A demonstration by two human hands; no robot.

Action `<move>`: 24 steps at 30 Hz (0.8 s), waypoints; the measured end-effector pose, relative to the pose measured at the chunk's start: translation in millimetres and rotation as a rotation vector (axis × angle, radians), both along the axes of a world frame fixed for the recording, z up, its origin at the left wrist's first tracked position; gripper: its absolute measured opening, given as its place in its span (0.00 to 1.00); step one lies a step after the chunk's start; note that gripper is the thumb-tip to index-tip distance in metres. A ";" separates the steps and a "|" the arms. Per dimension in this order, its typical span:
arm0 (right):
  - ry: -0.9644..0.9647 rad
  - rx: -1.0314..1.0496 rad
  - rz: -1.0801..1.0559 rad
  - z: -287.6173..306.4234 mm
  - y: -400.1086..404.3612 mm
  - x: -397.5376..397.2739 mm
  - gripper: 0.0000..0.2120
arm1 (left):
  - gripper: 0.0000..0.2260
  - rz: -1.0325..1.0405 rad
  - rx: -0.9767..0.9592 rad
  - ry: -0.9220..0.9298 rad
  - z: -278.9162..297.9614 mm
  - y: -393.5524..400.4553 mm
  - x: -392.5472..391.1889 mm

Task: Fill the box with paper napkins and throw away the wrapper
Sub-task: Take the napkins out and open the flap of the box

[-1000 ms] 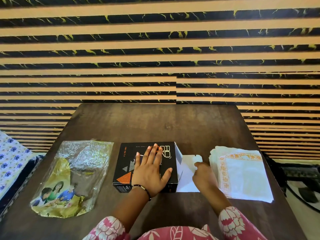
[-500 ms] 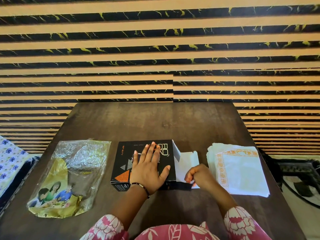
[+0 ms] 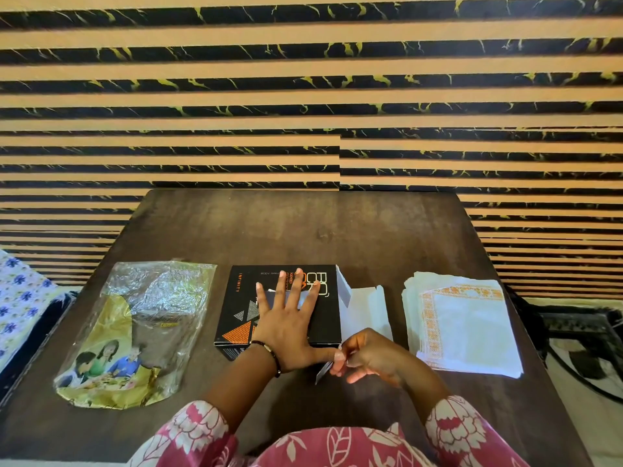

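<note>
A black box [image 3: 242, 298] with orange triangles lies flat in the middle of the dark table [image 3: 303, 227]. My left hand [image 3: 290, 325] presses flat on its top, fingers spread. The box's right end is open, with white flaps [image 3: 367, 308] folded out. At the box's near right corner my right hand [image 3: 371, 360] pinches a small side flap. A stack of white paper napkins [image 3: 468, 328] with an orange border lies to the right. The crumpled clear and yellow wrapper [image 3: 135, 332] lies to the left.
A striped black and tan wall stands right behind the table. A blue-flowered cloth [image 3: 17, 305] sits off the left edge. Dark cables [image 3: 580, 332] lie on the floor off the right edge.
My right hand has moved from the white end flap toward me to the box's near right corner and now pinches a side flap. The left hand has stayed on the box.
</note>
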State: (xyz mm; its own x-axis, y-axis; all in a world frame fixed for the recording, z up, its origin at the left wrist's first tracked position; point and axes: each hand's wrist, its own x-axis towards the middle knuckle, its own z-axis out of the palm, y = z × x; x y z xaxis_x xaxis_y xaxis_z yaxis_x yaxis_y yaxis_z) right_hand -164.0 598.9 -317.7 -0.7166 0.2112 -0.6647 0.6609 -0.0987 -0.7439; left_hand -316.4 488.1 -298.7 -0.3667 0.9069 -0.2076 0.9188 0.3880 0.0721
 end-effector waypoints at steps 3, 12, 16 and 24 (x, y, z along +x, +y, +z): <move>-0.011 -0.003 -0.014 4.3 1.0 -3.8 0.12 | 0.53 0.004 0.003 0.005 -1.1 -0.4 0.4; 0.118 0.215 -0.557 -3.1 9.2 -43.2 0.13 | 0.53 0.000 0.047 -0.011 -1.8 -2.5 1.8; 0.140 0.292 -0.598 0.0 22.6 -59.4 0.18 | 0.52 0.006 0.012 -0.008 0.7 -1.8 1.4; 0.218 0.210 -0.450 11.5 36.6 -74.4 0.16 | 0.51 0.008 -0.009 -0.008 1.2 -0.9 1.5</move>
State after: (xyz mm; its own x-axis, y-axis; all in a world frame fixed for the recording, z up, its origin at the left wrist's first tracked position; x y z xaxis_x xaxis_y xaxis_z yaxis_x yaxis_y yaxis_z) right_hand -238.4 635.5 -306.2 -0.6413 0.6411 -0.4216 0.4160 -0.1711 -0.8931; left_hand -314.9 487.1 -297.5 -0.3719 0.9020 -0.2191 0.9152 0.3958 0.0757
